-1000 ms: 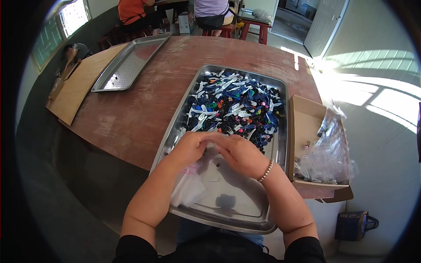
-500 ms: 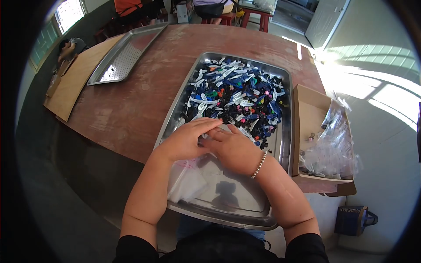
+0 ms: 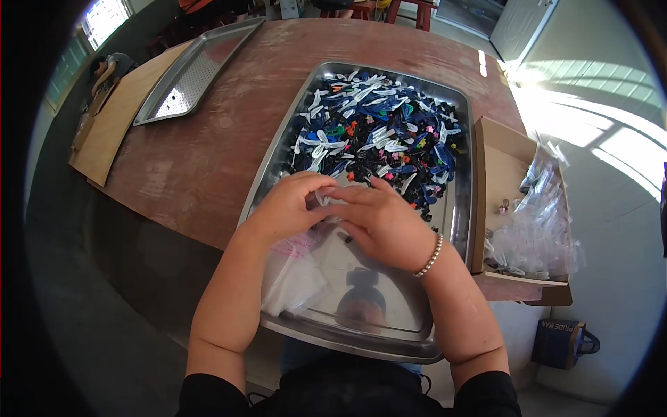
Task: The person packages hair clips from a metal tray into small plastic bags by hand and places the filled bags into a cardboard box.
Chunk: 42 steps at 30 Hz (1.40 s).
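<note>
My left hand point(image 3: 288, 203) and my right hand point(image 3: 389, 226) meet above a large metal tray point(image 3: 403, 302), fingertips together. Between the curled left fingers and thumb is a small transparent plastic bag point(image 3: 322, 199), mostly covered. The right fingers reach over to it, pinched; whether a clip is in them is hidden. Beyond my hands lies a heap of hair clips point(image 3: 379, 135): white and blue snap clips, with small black and coloured flower-shaped ones. A stack of plastic zip bags point(image 3: 297, 278) rests in the tray's near left corner, below my left wrist. A small dark piece point(image 3: 347, 238) shows under my right fingers.
Right of the tray stands an open cardboard box point(image 3: 501, 163) holding filled plastic bags point(image 3: 531, 240). A perforated metal tray point(image 3: 187, 87) and a wooden board point(image 3: 114, 142) lie left on the brown table point(image 3: 208, 149). One person point(image 3: 118, 66) is at far left; others sit beyond.
My fingers have shifted: the left thumb and fingers part more around the small bag, and the right hand has moved slightly right. The view has tilted down a little.
</note>
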Available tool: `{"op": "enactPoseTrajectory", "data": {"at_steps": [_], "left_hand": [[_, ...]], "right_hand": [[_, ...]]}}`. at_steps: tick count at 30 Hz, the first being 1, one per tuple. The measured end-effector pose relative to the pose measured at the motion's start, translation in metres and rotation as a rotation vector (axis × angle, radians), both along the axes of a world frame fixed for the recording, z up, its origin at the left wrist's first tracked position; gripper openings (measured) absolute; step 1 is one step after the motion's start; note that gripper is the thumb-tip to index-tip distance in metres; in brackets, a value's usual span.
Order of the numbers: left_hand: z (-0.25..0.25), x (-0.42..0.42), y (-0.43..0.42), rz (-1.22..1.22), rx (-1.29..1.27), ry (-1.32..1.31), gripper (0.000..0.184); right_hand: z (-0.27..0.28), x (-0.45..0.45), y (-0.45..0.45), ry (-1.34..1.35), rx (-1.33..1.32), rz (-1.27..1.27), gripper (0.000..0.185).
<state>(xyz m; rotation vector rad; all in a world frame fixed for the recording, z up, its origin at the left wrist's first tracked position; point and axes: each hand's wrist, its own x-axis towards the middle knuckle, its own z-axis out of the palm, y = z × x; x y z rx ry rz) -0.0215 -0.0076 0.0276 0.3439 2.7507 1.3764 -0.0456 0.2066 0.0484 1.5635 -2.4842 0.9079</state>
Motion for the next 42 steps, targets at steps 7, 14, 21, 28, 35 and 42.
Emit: {"op": "enactPoseTrajectory", "data": {"at_steps": [7, 14, 21, 28, 35, 42], "left_hand": [[-0.009, -0.003, -0.014, 0.152, 0.076, 0.042, 0.04], [-0.008, -0.005, -0.02, 0.27, 0.079, 0.112, 0.041], [-0.011, -0.005, -0.022, 0.259, 0.106, 0.109, 0.039], [-0.014, -0.006, -0.019, 0.215, 0.075, 0.038, 0.039], [-0.015, -0.005, -0.013, 0.149, 0.039, 0.038, 0.042], [-0.023, -0.005, -0.007, 0.089, -0.125, 0.188, 0.046]], "right_hand": [[-0.004, -0.029, 0.022, -0.252, -0.389, -0.416, 0.021], [-0.034, -0.027, 0.011, -0.122, 0.337, -0.42, 0.034], [-0.047, -0.017, -0.002, -0.158, 0.336, -0.473, 0.033], [-0.054, -0.029, 0.004, -0.374, 0.142, -0.274, 0.029], [-0.057, -0.031, 0.0, -0.2, 0.176, -0.24, 0.026], [-0.003, -0.02, 0.011, -0.406, -0.195, -0.38, 0.023]]}}
